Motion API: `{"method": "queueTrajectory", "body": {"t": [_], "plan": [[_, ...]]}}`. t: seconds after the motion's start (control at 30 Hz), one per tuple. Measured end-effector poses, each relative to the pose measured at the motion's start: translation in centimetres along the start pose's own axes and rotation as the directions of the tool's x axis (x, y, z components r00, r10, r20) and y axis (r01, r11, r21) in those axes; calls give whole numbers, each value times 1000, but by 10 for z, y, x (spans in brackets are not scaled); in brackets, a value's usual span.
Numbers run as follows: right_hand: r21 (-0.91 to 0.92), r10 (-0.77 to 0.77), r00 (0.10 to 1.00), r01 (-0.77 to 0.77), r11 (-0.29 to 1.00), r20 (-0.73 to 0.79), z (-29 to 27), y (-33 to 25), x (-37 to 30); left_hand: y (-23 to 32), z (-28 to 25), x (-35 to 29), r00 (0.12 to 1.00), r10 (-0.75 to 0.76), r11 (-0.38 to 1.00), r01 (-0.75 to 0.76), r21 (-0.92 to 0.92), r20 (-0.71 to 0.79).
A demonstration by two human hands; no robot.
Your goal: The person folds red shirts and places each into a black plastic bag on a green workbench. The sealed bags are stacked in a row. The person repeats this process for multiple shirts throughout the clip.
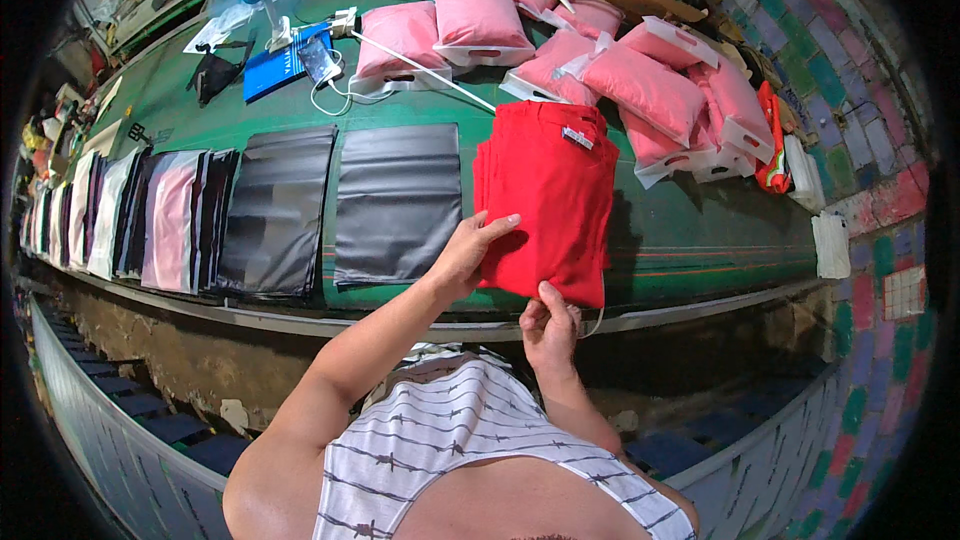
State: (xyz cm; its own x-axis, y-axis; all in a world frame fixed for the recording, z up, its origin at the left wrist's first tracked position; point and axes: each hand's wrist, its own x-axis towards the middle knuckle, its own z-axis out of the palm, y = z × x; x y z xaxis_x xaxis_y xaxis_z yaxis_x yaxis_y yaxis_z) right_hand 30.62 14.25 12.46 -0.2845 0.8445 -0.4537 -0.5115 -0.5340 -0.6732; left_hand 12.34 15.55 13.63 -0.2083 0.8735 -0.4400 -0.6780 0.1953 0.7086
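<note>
Holding folded red garments (550, 195) by L edge w/ L hand (466, 252); pinching btm edge w/ R hand (550, 328).

Likely a garment workshop, its far edges dim: long green bench (715, 230), folded red clothing (550, 195), bulging pink bags (645, 90).

Bright light from the left throws a shadow right of the red garment (545, 200) across the tabletop (720, 225); the dark plastic sheet (398, 190) gleams softly. The centre looks sharp; edges curve into black.
</note>
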Motion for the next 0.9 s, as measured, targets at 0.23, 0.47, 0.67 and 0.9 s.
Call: {"method": "queueTrajectory", "body": {"t": [0.23,0.47,0.67,0.9], "plan": [[208,13,996,-31,978,91,-51,-1,25,17,-19,-36,984,9,997,5,-80,178],[52,75,843,-121,991,532,-63,-30,48,17,-87,-88,980,-72,997,73,0,183],[-385,185,827,41,922,532,14,-22,46,20,-128,-82,992,-86,978,101,-183,89],[-541,270,805,74,838,528,79,14,41,50,-171,-106,998,48,999,-49,12,46]]}}
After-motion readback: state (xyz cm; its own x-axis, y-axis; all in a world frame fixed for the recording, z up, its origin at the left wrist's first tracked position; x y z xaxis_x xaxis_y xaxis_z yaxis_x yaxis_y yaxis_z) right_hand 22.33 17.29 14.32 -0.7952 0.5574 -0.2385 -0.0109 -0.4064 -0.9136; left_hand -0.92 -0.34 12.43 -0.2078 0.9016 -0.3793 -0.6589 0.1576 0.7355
